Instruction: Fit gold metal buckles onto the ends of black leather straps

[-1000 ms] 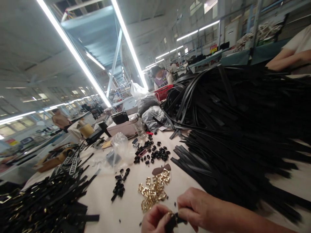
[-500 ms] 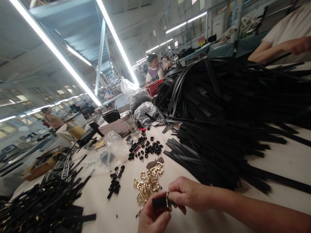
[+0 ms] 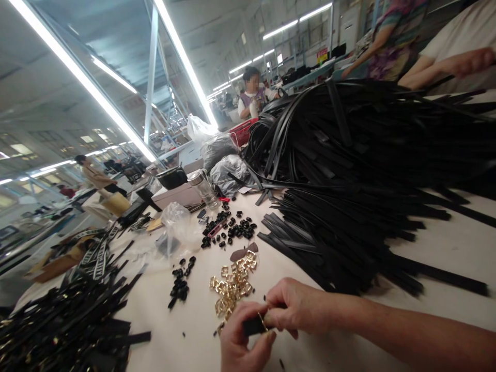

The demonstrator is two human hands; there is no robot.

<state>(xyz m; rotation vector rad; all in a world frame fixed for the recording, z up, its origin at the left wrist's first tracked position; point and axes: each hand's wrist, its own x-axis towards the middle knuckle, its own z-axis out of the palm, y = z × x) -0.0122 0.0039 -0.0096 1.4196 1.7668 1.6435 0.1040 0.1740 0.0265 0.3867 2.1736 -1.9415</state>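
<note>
My left hand (image 3: 243, 341), at the bottom centre, is closed on a short black strap piece (image 3: 253, 326). A gold buckle (image 3: 263, 321) sits at the strap's right end, between the two hands. The fingers of my right hand (image 3: 294, 308) are closed against the buckle, pinching at it. Just beyond the hands lies a pile of gold buckles (image 3: 231, 283). Small black parts lie in two groups, one (image 3: 180, 281) left of the buckles and one (image 3: 232, 230) behind them.
A large heap of black straps (image 3: 356, 150) spreads over the right side. More straps with gold fittings (image 3: 70, 325) lie at the lower left. A glass jar (image 3: 204, 190), plastic bags (image 3: 228, 173) and a box (image 3: 170, 194) stand behind. A person's arm (image 3: 445, 70) reaches in at the upper right.
My right fingers have shifted slightly at the buckle, and the strap is tilted a little. A person in a patterned top has appeared at the upper right. The camera view has moved slightly.
</note>
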